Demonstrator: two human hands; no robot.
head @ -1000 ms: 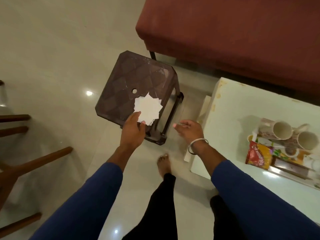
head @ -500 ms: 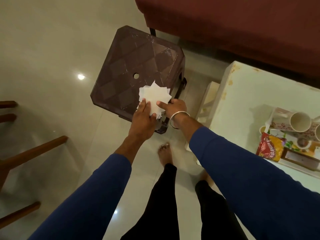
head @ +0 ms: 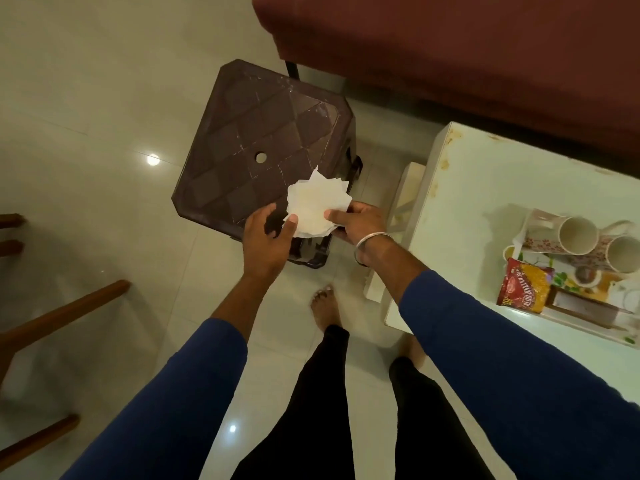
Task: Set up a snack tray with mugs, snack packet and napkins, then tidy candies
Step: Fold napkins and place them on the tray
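Both my hands meet at frame centre: right hand pinches the fanned napkins, left hand steadies their edge. They hover over the stool, ready for the tray at right.

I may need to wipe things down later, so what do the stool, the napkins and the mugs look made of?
Stool: likely moulded plastic, dark brown, glossy quilted top with scuffs.
Napkins: thin white paper, a fanned stack, slightly translucent at the edges.
Mugs: probably glazed ceramic, pale inside, floral print outside.

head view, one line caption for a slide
Both hands, left hand and right hand, hold fanned napkins above a brown stool.
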